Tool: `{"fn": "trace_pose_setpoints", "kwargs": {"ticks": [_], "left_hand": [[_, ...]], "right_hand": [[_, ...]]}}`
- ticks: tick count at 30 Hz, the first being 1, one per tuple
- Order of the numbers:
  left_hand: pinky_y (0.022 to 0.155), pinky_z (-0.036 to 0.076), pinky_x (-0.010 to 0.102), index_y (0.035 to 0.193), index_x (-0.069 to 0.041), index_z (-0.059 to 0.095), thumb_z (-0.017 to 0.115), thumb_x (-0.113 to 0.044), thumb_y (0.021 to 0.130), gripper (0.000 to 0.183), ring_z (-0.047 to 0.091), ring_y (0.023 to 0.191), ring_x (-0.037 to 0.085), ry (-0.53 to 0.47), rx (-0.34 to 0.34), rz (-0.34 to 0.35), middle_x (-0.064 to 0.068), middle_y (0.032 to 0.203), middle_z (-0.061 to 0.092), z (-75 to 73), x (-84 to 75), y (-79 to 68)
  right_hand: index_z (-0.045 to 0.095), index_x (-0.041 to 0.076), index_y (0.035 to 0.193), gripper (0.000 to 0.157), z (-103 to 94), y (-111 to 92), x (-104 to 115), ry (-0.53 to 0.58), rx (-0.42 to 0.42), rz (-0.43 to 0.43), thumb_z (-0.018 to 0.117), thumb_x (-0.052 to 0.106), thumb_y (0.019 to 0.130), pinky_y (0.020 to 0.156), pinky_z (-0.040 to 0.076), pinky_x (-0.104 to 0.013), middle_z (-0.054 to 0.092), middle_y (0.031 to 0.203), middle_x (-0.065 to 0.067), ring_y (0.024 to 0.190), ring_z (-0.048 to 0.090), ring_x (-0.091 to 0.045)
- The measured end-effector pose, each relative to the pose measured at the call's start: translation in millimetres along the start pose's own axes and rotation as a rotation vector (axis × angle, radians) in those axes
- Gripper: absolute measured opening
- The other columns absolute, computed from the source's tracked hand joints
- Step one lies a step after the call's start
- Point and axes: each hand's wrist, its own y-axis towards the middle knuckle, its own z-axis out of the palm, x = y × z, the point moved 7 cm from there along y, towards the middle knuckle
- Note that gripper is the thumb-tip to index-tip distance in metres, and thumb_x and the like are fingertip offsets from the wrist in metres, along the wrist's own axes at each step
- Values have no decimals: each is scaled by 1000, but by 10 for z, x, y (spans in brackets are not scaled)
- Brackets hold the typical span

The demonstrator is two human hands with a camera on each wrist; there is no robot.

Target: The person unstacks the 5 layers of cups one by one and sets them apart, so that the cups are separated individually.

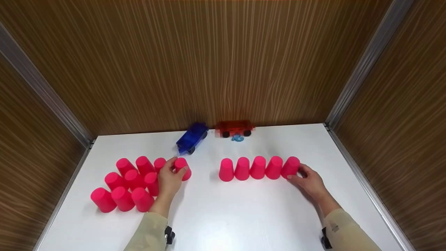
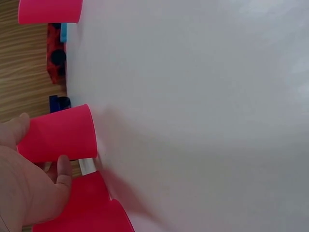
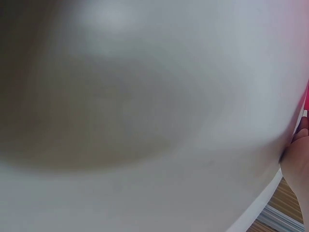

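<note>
My left hand [image 1: 170, 184] holds a pink cup [image 1: 186, 175] between thumb and fingers. That cup is upside down, just right of a cluster of inverted pink cups [image 1: 122, 198] set in rows. In the left wrist view, the fingers and thumb lie on opposite sides of the held cup [image 2: 63, 133]. Farther right, several inverted cups stand in a straight row [image 1: 258, 168]. My right hand [image 1: 313, 184] grips the rightmost cup [image 1: 290, 167] of that row, which leans slightly. The right wrist view catches only part of the hand [image 3: 295, 157] at its edge.
At the back of the white table [image 1: 223, 216] are a blue toy vehicle [image 1: 192, 137], set at an angle, and a red one [image 1: 235, 128] by the wall. A small light-blue piece [image 1: 238, 138] lies before the red one. Wood-grain panels [image 1: 223, 62] enclose the back and sides.
</note>
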Motion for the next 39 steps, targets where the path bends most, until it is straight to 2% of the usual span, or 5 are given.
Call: {"fn": "trace_pose_setpoints", "kwargs": {"ticks": [13, 21, 26, 34, 39], "left_hand": [[112, 49, 49, 160, -15, 46, 81, -24, 97, 73, 44, 149, 35, 32, -18, -8, 12, 159, 51, -105, -178, -92], [106, 55, 49, 154, -13, 56, 85, -24, 93, 69, 55, 139, 32, 32, -114, 237, 11, 153, 57, -114, -701, -310], [108, 52, 51, 146, -9, 63, 87, -18, 91, 61, 59, 135, 31, -13, -51, 364, 12, 146, 64, 188, -921, -406], [110, 51, 51, 152, -15, 58, 85, -25, 94, 65, 54, 141, 32, -21, 191, 190, 7, 153, 59, 901, -735, -424], [112, 49, 48, 153, -14, 57, 83, -24, 95, 64, 49, 146, 32, -27, 244, 111, 7, 155, 57, 1174, -612, -420]], "right_hand": [[38, 11, 164, 89, 41, -2, -19, 15, 7, 27, 82, 44, 94, 113, 48, -51, 38, 164, -18, 153, 32, -45], [39, 12, 163, 89, 38, 18, -11, 16, 4, 33, 84, 42, 93, 111, 51, -48, 40, 163, -17, 152, 34, -43], [37, 13, 164, 92, 20, 24, -25, 31, 5, 51, 84, 45, 92, 112, 49, -49, 39, 164, -17, 152, 33, -43], [37, 13, 164, 91, 28, 19, -36, 38, 11, 53, 84, 43, 92, 110, 51, -48, 39, 164, -17, 152, 33, -43], [37, 13, 164, 91, 29, 11, -37, 26, 1, 53, 85, 42, 92, 109, 52, -49, 38, 164, -18, 152, 33, -44]]}}
